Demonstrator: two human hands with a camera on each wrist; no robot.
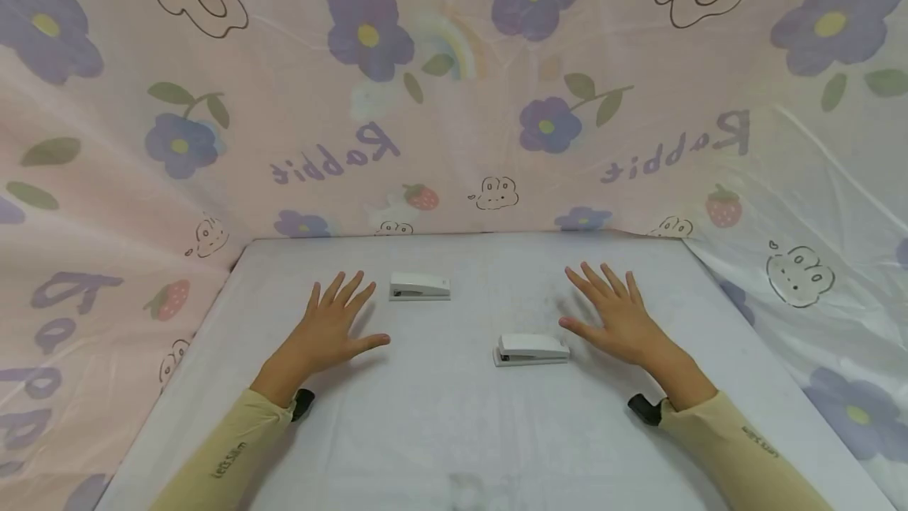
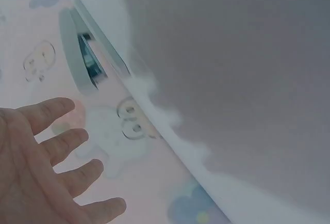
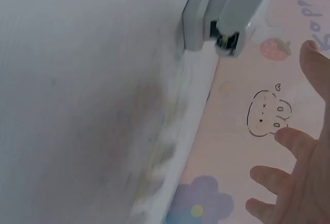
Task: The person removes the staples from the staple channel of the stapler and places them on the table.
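Note:
Two white staplers lie on the white table. The farther stapler is just right of my left hand, which has its fingers spread and touches nothing. Nearer to me, the second stapler lies left of my right hand, whose fingers are also spread and hold nothing. In the left wrist view, a stapler shows beyond the fingertips of the left hand. The right wrist view has a stapler near the top, with the right hand apart from it.
A white-covered tabletop spreads beneath both hands. Behind it and at both sides hangs a pink curtain printed with flowers and rabbits. Small black devices sit at both sleeve cuffs.

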